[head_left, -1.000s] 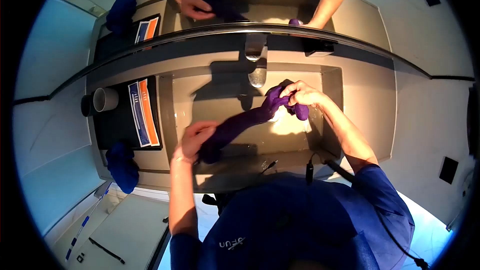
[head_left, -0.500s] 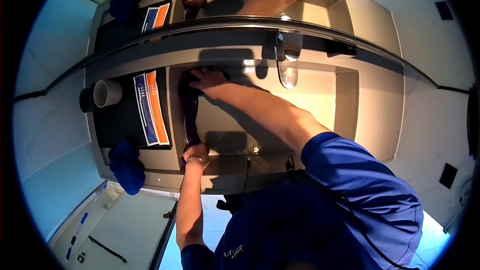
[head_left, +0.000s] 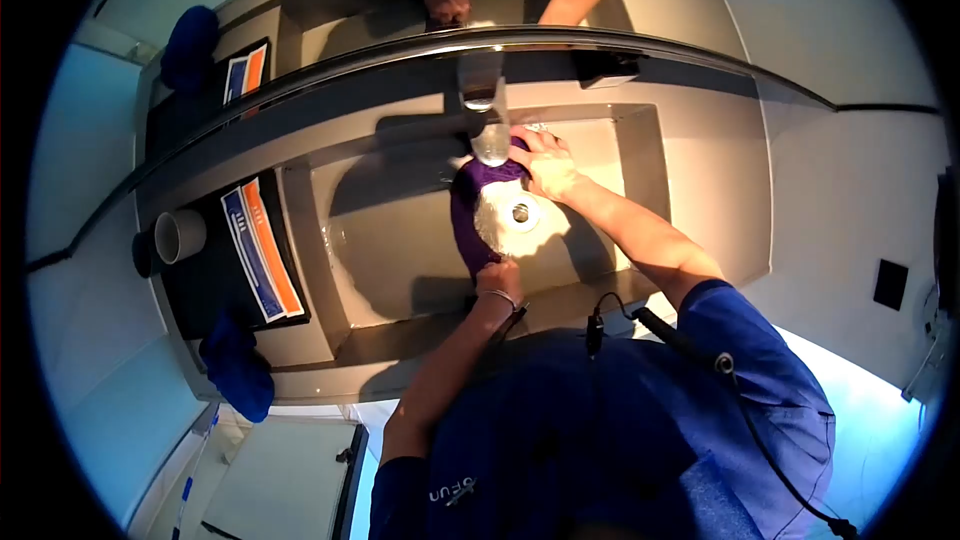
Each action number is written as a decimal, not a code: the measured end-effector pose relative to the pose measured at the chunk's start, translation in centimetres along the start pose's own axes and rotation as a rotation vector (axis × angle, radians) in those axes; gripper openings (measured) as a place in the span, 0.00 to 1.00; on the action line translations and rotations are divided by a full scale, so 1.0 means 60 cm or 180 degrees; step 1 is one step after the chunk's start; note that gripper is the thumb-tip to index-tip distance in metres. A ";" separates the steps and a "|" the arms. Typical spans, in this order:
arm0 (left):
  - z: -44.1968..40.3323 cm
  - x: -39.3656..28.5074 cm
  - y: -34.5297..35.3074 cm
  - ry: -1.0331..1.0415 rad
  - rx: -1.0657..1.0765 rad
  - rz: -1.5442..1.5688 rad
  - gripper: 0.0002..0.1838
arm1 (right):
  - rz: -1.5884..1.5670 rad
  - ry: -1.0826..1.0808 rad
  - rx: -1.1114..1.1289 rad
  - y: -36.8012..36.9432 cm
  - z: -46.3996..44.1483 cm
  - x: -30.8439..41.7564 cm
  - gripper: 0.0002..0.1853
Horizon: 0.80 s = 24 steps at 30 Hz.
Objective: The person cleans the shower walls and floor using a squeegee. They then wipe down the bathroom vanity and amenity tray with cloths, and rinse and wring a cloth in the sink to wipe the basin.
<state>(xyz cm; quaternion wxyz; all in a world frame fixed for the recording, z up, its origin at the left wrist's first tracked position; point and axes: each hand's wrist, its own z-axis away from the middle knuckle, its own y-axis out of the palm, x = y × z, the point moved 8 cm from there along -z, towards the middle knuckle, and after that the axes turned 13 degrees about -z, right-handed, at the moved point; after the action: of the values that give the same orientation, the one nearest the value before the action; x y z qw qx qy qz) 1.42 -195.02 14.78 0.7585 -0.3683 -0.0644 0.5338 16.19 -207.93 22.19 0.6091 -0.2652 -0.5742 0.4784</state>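
A purple cloth (head_left: 466,210) hangs in a curve between my hands, inside the sink (head_left: 390,240) and below the chrome faucet (head_left: 490,135). My left hand (head_left: 500,280), with a band at the wrist, is closed in a fist around the cloth's near end. At its far end, beside the faucet spout, my right hand (head_left: 550,166) has hold of the cloth, fingers partly spread and thumb toward the spout. Right of the cloth lies the round drain (head_left: 520,212), with a bright wet-looking patch next to it.
Left of the sink, a black mat (head_left: 205,285) carries orange-and-blue packets (head_left: 262,250). A light cup (head_left: 180,237) and a dark blue cloth bundle (head_left: 238,368) are nearby. The mirror's dark lower edge (head_left: 400,43) runs behind the faucet. A cable (head_left: 755,440) hangs at my right side.
Both hands and the purple cloth have moved right, from the sink's left wall to beneath the faucet. The cloth now bends in a curve. The head view has shifted.
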 end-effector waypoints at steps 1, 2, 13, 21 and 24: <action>-0.007 -0.021 -0.004 0.0056 -0.0179 0.0070 0.09 | -0.0231 0.0052 -0.0347 -0.005 0.025 -0.025 0.32; -0.014 -0.040 -0.006 0.0112 -0.0354 0.0146 0.09 | -0.0362 0.0185 -0.0569 -0.008 0.051 -0.041 0.31; -0.040 -0.035 -0.031 0.1030 0.0385 0.3378 0.21 | -0.4609 0.1985 0.0413 0.110 0.182 -0.104 0.24; 0.103 0.231 -0.329 0.0181 -0.1219 0.3319 0.22 | -0.2967 0.1656 -0.0361 -0.165 0.118 -0.196 0.29; 0.074 0.293 -0.340 0.0053 -0.2609 0.0924 0.28 | -0.1027 0.1248 -0.0918 -0.209 0.105 -0.187 0.26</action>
<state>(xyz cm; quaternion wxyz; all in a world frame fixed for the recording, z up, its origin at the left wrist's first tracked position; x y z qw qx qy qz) 22.22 -181.00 25.60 0.4671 -0.6485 -0.2126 0.5622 14.98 -224.36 29.37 0.7327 -0.3417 -0.5424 0.2285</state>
